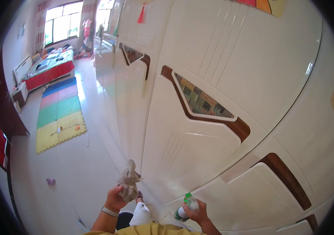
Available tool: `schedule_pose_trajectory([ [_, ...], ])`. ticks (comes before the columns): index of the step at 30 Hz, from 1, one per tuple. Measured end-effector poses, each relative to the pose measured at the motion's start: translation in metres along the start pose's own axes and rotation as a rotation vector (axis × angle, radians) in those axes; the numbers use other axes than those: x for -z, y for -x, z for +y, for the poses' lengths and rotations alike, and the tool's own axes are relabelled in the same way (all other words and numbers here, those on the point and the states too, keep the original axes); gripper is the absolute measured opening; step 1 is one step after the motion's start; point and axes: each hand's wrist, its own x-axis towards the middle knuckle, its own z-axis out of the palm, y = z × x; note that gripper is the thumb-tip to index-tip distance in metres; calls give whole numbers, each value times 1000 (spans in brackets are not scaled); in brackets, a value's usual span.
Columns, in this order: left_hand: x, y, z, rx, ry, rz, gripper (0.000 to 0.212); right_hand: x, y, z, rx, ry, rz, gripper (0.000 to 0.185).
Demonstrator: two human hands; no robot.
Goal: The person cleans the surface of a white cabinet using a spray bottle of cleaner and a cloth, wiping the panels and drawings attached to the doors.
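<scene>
My left hand (115, 199) grips a bunched grey-beige cloth (129, 180), held up in front of the lower part of a glossy white wardrobe (137, 129). In my right hand (199, 212) is a clear spray bottle (194, 206) with a green spray head. The bottle is upright and slightly tilted, close to the rounded white end cabinet (240, 202). Brown trim and a patterned triangular inset (203, 98) mark the wardrobe door. Just below the bottle a white and green container (180, 213) shows, partly hidden by my hand.
Foam mats (59, 108) in several colours cover the floor at left, with small items on them. Beyond stands a bed (49, 69) by a window (64, 23). A small purple object (50, 181) lies on the floor. A black bin-like container (124, 221) stands near my leg.
</scene>
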Motion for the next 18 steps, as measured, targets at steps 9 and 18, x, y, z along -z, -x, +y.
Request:
schedule_pose_trajectory([
  [9, -100, -119, 64, -93, -893, -373, 39, -10, 2, -5, -223, -200, 460, 22],
  [18, -254, -236, 131, -1217, -1542, -995, 36, -103, -2, -29, -449, -68, 903, 24],
])
